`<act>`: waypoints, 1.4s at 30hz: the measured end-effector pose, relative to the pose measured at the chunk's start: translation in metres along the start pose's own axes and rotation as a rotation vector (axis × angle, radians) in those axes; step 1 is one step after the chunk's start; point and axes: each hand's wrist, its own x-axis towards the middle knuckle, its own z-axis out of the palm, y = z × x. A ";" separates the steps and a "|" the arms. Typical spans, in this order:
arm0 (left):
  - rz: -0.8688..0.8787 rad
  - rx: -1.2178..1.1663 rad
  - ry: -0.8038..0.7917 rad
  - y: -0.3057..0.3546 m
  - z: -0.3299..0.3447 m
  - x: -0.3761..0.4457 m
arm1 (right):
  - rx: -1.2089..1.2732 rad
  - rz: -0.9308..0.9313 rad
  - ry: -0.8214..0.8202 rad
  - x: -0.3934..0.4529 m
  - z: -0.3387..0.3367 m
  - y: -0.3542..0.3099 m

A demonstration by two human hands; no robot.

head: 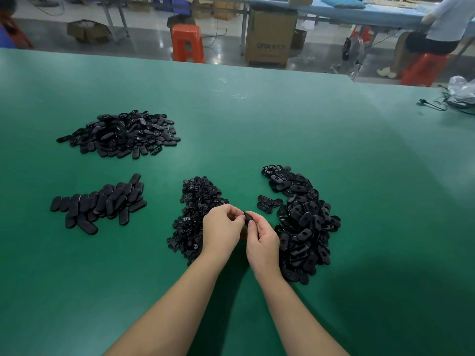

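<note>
Black plastic sits pinched between both hands: a small oval piece (248, 218) is held just above the table, in front of the person and between two of the heaps. The right hand (262, 244) has thumb and curled fingers closed on its near end. The left hand (223, 231) is curled too, with its fingertips meeting the piece's other edge. Whether the left also holds one of the small round parts against it I cannot tell, because the fingers hide that spot.

Just beyond and under the left hand lies the heap of small round parts (198, 201). Just beside the right hand is the long heap of oval shells with holes (303, 227). Further left lies a pile of plain matte oval caps (100, 204), and well beyond it another heap of glossy oval shells (120, 133). All of them rest on the green table mat (257, 119).

The risk, as I judge it, is in the fit. Everything is the same black, so a part turned the wrong way or seated askew would be hard to spot. A slip of the fingertips would drop the piece into the round parts below, where it would be lost among them. A wrist dragging across either near heap could also mix the two.

On the floor beyond the table, a cardboard box (271, 39) carries grey print that looks like "QTOR". The characters after it are too blurred to read. No other writing is legible.
</note>
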 end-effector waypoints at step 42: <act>0.290 0.201 -0.119 -0.007 -0.002 0.004 | 0.089 0.039 0.032 0.003 0.001 0.002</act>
